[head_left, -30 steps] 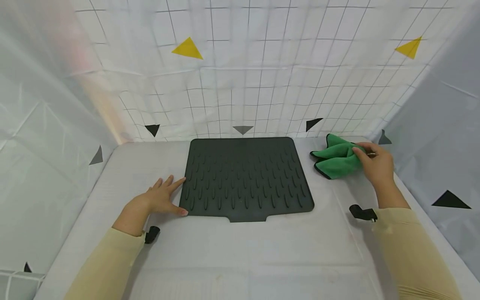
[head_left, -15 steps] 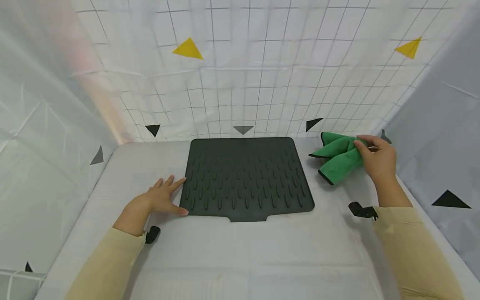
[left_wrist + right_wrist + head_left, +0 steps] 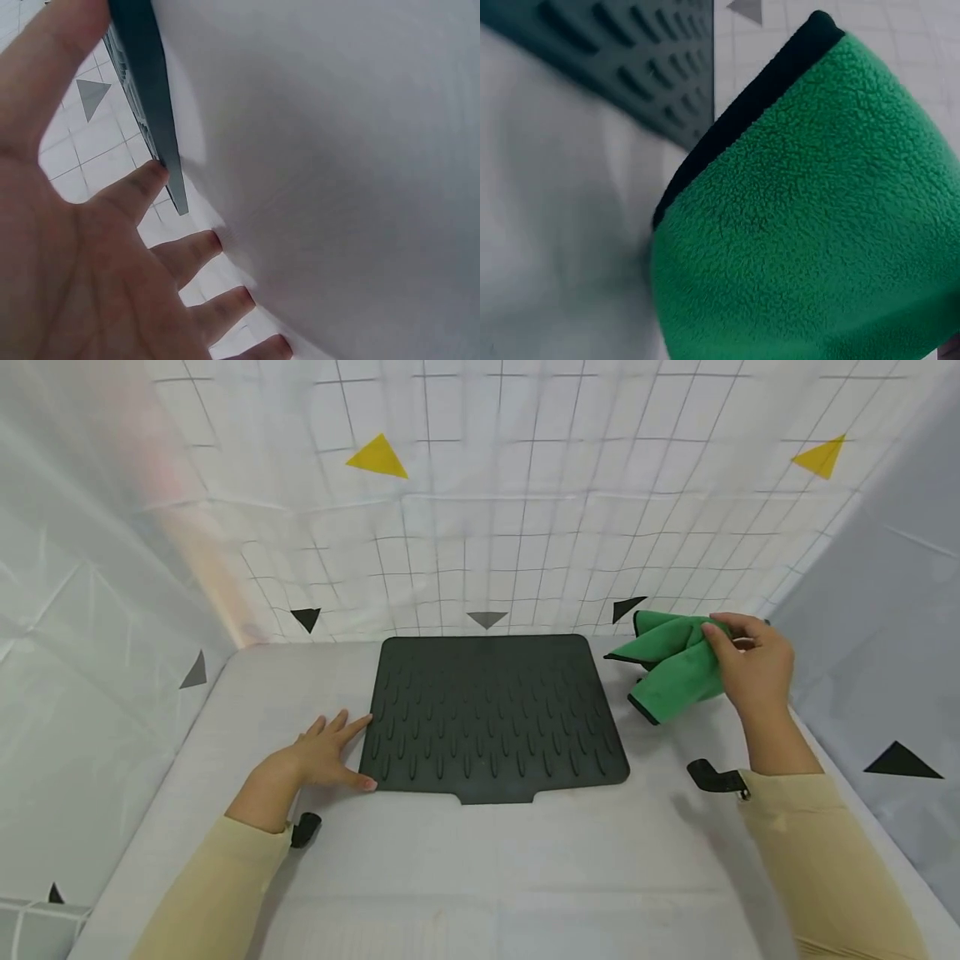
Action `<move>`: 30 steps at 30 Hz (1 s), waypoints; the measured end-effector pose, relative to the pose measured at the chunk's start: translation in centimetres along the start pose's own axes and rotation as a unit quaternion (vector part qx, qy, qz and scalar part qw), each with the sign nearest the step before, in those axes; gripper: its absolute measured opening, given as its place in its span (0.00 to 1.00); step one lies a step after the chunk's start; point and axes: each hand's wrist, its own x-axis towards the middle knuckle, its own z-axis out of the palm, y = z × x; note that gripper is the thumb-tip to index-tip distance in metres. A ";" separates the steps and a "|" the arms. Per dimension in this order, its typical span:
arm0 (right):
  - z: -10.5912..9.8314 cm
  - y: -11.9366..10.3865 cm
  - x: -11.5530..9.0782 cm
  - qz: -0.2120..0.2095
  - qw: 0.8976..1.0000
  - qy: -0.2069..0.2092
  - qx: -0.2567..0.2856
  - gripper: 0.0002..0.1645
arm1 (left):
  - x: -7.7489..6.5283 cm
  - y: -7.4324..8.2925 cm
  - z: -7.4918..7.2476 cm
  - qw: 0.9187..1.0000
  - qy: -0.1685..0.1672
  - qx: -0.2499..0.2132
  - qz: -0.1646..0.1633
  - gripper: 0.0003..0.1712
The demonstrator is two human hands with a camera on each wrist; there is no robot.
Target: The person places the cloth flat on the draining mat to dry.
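Note:
A dark ribbed mat [image 3: 495, 718] with a short tab on its near edge lies flat on the white table. My left hand [image 3: 318, 756] has its fingers spread beside it, thumb and index fingertip touching the mat's left edge; the left wrist view shows the other fingertips [image 3: 206, 240] on the table surface. My right hand [image 3: 757, 668] pinches a green cloth [image 3: 678, 664] with black edging, held in loose folds above the table to the right of the mat. In the right wrist view the fuzzy cloth [image 3: 802, 210] hides nearly all of the hand.
A white sheet wall with a grid [image 3: 487, 560] rises behind the mat, bearing black, grey and yellow triangles. Plain sheets hang at the left [image 3: 90, 635] and right [image 3: 862, 652]. Small black wrist mounts [image 3: 716, 777] stick out from the sleeves.
My right hand has raised the green cloth off the table and brought it slightly left, towards the mat. The left hand and the mat have stayed where they were.

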 end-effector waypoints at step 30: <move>5.5 -12.8 -0.3 -0.117 0.986 -0.041 0.110 0.17 | 0.5 -0.2 0.3 1.000 0.006 -0.005 0.009 0.68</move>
